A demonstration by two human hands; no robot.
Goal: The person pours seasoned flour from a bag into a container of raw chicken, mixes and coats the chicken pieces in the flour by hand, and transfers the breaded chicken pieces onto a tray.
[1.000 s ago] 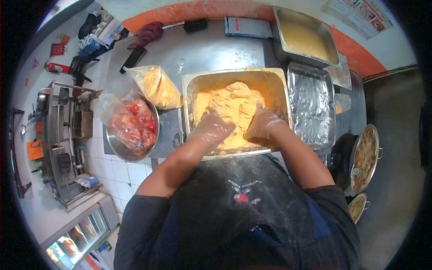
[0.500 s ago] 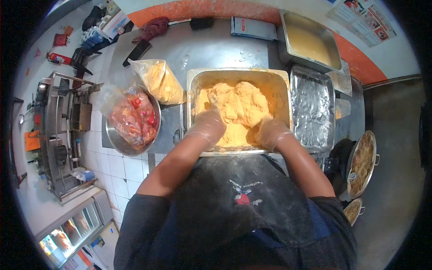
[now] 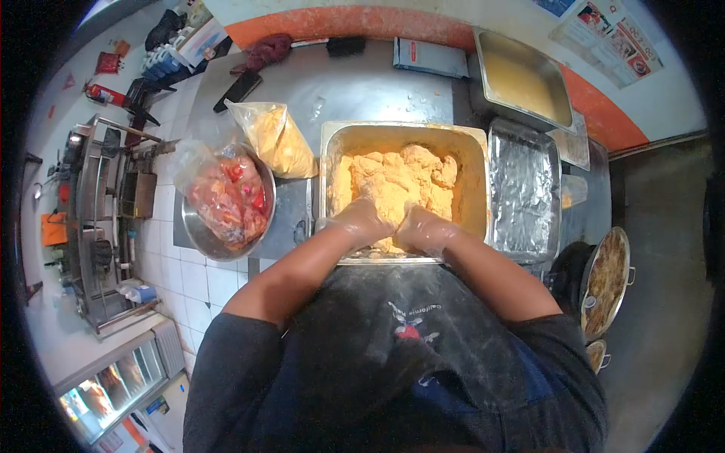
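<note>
A deep steel pan (image 3: pixel 330 162) in front of me holds orange-yellow seasoned flour (image 3: pixel 470 166) and lumpy coated pieces, likely meat (image 3: pixel 408 177). Both hands wear clear plastic gloves and reach into the near side of the pan. My left hand (image 3: pixel 364 223) presses into the flour against the coated pieces. Close beside it, my right hand (image 3: pixel 424 229) touches the same heap. Flour and the heap hide the fingers of both hands, so I cannot see what they grip.
Left of the pan stand a bag of orange flour (image 3: pixel 276 140) and a steel bowl (image 3: pixel 198 235) with bagged raw meat (image 3: pixel 230 200). To the right are a foil-lined tray (image 3: pixel 525 189), a pan of yellowish liquid (image 3: pixel 525 79) and a wide frying pan of oil (image 3: pixel 608 283). A phone (image 3: pixel 240 88) lies behind.
Both hands have moved inward from the pan's sides and now nearly meet near the front middle. The coated heap has shifted and broken into more distinct lumps. The view has tilted slightly.
</note>
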